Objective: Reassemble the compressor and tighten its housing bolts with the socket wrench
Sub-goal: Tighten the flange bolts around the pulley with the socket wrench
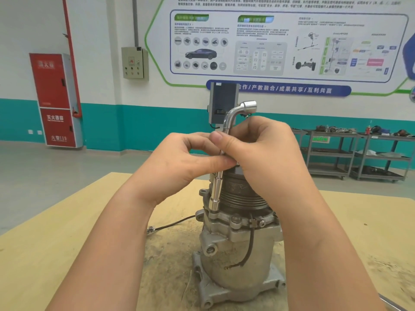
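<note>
The compressor [238, 250] stood upright on its mounting feet near the middle of the bench [67, 232], on a gritty, stained patch of the wooden top. Its grooved pulley [243, 195] faced upward, and a black wire [249, 248] hung down the front of the silver housing, clipped at the flange beside a housing bolt [235, 219].

An L-shaped socket wrench [221, 167] stood almost vertical against the left side of the pulley. Its lower socket end sat on the flange at the rim of the housing; whether it was seated on a bolt head could not be told. Its bent upper end, with a second socket, pointed right above the hands.

Both hands held the wrench's shaft about halfway up. The left hand [179, 160] pinched the shaft between thumb and curled fingers from the left. The right hand [262, 151] wrapped it from the right, thumb laid across the shaft.

A thin black cable [170, 224] lay on the bench left of the compressor. Behind, metal shelf carts [359, 153] carried dark machine parts, too small to identify. A red fire cabinet [56, 99] stood against the wall at left.
</note>
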